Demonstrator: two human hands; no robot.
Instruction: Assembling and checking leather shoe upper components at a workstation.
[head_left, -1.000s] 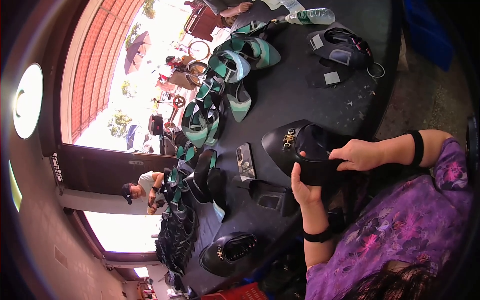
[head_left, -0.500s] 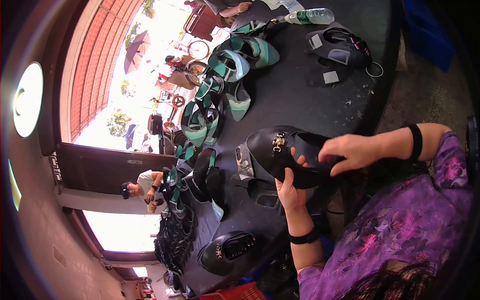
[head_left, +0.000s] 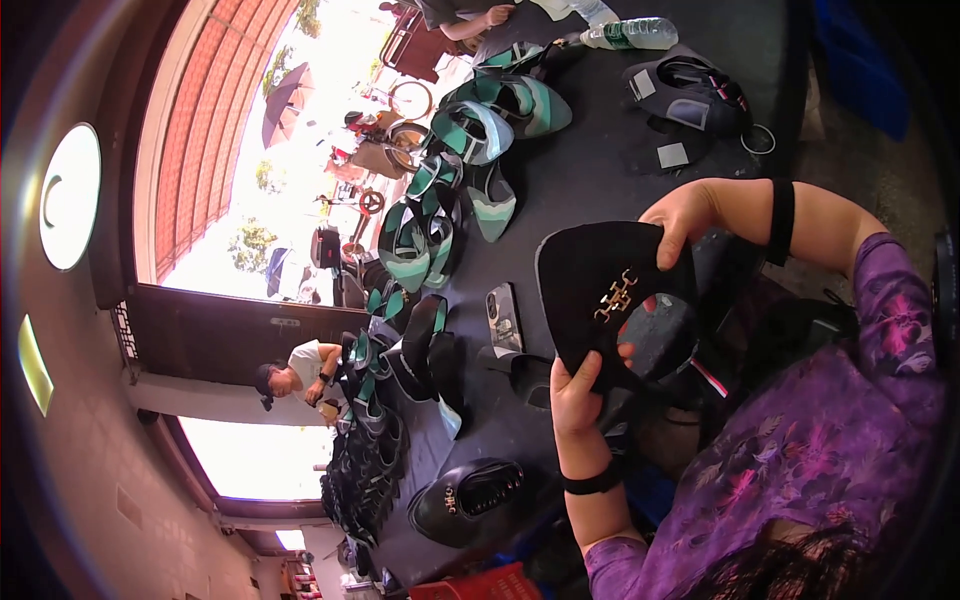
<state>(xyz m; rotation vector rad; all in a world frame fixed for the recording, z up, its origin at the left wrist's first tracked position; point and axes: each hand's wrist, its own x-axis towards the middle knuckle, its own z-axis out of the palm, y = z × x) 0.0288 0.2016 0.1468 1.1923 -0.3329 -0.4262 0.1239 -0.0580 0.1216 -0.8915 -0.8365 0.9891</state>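
Note:
I hold a black shoe upper [head_left: 600,285] with a gold chain buckle [head_left: 617,295] on its front, raised over the near edge of the dark table [head_left: 590,160]. My left hand [head_left: 577,388] grips its lower edge, thumb on the inside. My right hand [head_left: 680,215] pinches its top edge. Both wrists carry a black band. The upper's open inside and grey lining face me.
A row of teal-and-black shoe uppers [head_left: 470,130] runs along the table's far side, with black ones [head_left: 425,350] further down. A phone [head_left: 503,318], a black shoe [head_left: 465,495], a plastic bottle [head_left: 640,33] and black parts [head_left: 690,85] lie about. A person [head_left: 295,370] stands beyond.
I have lifted the black upper off the table and turned it so that its buckle faces me. My right hand moved from its side to its top edge.

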